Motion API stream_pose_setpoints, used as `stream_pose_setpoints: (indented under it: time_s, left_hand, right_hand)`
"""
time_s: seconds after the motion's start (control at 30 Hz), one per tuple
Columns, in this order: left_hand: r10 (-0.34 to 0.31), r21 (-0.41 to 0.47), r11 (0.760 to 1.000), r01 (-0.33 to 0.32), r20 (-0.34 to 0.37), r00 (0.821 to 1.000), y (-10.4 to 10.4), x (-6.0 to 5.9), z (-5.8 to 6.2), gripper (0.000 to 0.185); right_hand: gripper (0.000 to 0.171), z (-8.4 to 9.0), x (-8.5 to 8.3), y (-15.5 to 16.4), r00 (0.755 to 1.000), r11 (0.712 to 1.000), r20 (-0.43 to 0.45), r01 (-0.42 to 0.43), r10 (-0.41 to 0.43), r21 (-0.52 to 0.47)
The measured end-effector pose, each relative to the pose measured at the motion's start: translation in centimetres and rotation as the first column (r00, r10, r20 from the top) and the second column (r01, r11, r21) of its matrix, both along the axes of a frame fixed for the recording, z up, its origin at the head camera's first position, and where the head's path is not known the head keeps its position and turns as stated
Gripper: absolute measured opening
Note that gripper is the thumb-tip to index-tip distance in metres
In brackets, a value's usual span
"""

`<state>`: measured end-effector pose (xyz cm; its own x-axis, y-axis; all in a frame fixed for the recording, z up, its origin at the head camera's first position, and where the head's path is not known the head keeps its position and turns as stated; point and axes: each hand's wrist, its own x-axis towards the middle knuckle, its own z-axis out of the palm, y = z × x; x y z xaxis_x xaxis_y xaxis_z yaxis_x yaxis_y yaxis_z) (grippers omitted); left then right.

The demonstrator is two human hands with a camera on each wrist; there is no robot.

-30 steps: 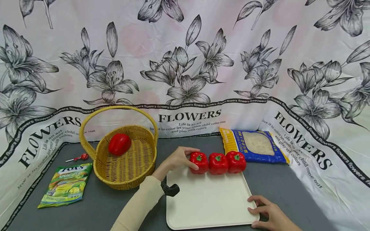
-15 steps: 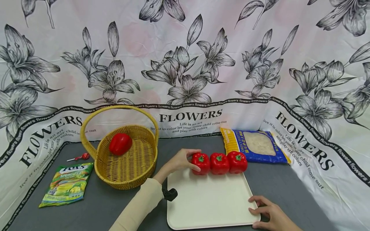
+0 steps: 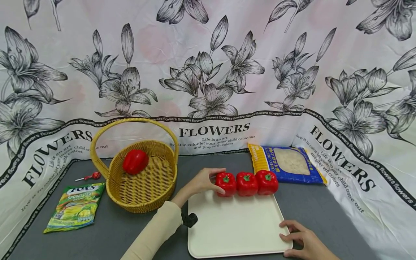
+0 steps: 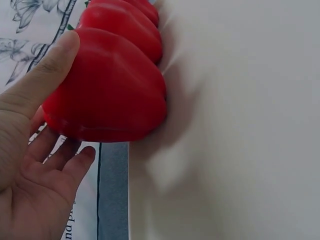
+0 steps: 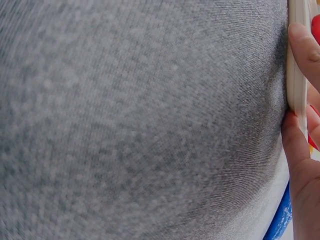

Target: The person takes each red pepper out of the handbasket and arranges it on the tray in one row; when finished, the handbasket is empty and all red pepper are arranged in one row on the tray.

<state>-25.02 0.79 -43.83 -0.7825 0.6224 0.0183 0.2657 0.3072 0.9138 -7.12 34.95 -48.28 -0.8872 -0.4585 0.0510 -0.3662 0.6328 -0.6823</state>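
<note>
Three red bell peppers stand in a row along the far edge of a cream tray (image 3: 238,231). My left hand (image 3: 202,181) holds the left bell pepper (image 3: 225,184), thumb on its near side and fingers reaching behind it. In the left wrist view, the thumb lies near the green stem of that pepper (image 4: 110,90), and the other fingers come up from below. Beside it sit the middle pepper (image 3: 247,184) and the right pepper (image 3: 267,182). At the tray's near right corner, my right hand (image 3: 303,240) pinches the rim (image 5: 296,70), its fingertips on the edge.
A yellow wicker basket (image 3: 143,207) with another red pepper (image 3: 135,161) in it stands at the left. Beyond it lie a lollipop (image 3: 94,176) and a green candy bag (image 3: 74,207). A blue and yellow pasta bag (image 3: 289,164) lies behind the peppers, before a flowered cloth backdrop (image 3: 208,72).
</note>
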Motion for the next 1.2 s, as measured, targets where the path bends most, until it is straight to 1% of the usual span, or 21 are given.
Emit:
stream_pose_setpoints:
  time_s: [0.1,0.17,0.23,0.33,0.43,0.5,0.57,0.63,0.77,0.83,0.93,1.03,1.1,1.13,1.17,1.2]
  left_hand:
    - [-0.012,0.013,1.000,0.012,0.012,1.000,-0.1,0.0,-0.1,0.073]
    - [-0.019,0.019,1.000,0.019,0.015,1.000,-0.2,0.0,-0.1,0.073]
    - [-0.024,0.024,0.999,0.024,0.012,1.000,-0.3,0.1,-0.1,0.074]
    - [-0.042,0.031,0.999,0.042,-0.015,0.999,-0.6,0.2,0.0,0.076]
    - [-0.056,0.026,0.998,0.057,-0.048,0.997,-1.1,0.2,0.1,0.077]
    - [-0.055,0.011,0.998,0.056,-0.063,0.997,-1.6,0.2,0.3,0.075]
    - [-0.051,0.024,0.998,0.052,-0.048,0.998,-2.3,0.3,0.8,0.072]
    - [-0.046,0.060,0.997,0.047,-0.020,0.999,-3.3,0.4,1.4,0.066]
    - [-0.030,0.160,0.987,0.024,0.035,0.999,-6.2,0.9,3.2,0.057]
    - [-0.011,0.185,0.983,0.001,0.051,0.999,-8.1,1.2,4.1,0.054]
    - [0.017,0.173,0.984,-0.033,0.090,0.996,-11.3,1.4,5.2,0.052]
    - [0.054,0.100,0.993,-0.065,0.117,0.992,-14.7,1.4,6.2,0.050]
    - [0.107,0.055,0.992,-0.115,0.128,0.986,-16.8,1.3,6.8,0.051]
    - [0.150,0.036,0.987,-0.156,0.129,0.980,-17.6,1.1,7.1,0.052]
    - [0.199,0.024,0.979,-0.204,0.127,0.972,-18.4,1.0,7.3,0.052]
    - [0.258,0.010,0.965,-0.261,0.120,0.959,-19.1,0.8,7.5,0.052]
  right_hand:
    - [0.036,-0.4,0.1,0.1,0.996,0.999,-0.079,-0.029,0.027,-0.027]
    - [0.038,-0.6,0.1,0.2,0.992,0.999,-0.117,-0.040,0.036,-0.033]
    - [0.038,-0.8,0.1,0.2,0.991,0.998,-0.130,-0.047,0.042,-0.040]
    - [0.038,-0.9,0.1,0.2,0.991,0.999,-0.128,-0.042,0.039,-0.027]
    - [0.036,-0.9,0.1,0.1,0.985,0.998,-0.165,-0.050,0.045,-0.024]
    - [0.036,-0.9,0.1,0.1,0.981,0.998,-0.189,-0.053,0.048,-0.019]
    - [0.036,-0.9,0.1,0.2,0.980,0.998,-0.193,-0.054,0.050,-0.017]
    - [0.036,-1.0,0.1,0.3,0.983,0.998,-0.176,-0.056,0.051,-0.022]
    - [0.035,-1.1,0.1,0.3,0.988,0.997,-0.146,-0.060,0.053,-0.043]
    - [0.035,-1.0,0.0,0.3,0.990,0.997,-0.129,-0.059,0.052,-0.044]
    - [0.036,-0.9,0.0,0.3,0.995,0.998,-0.088,-0.049,0.046,-0.037]
    - [0.037,-0.7,0.0,0.2,0.997,0.999,-0.069,-0.040,0.037,-0.034]
    - [0.038,-0.7,0.0,0.2,0.996,0.999,-0.081,-0.039,0.036,-0.033]
    - [0.038,-0.6,0.0,0.2,0.995,0.999,-0.091,-0.038,0.035,-0.034]
    - [0.039,-0.6,0.1,0.2,0.994,0.999,-0.105,-0.034,0.031,-0.032]
    - [0.038,-0.6,0.1,0.2,0.994,0.999,-0.110,-0.031,0.027,-0.032]
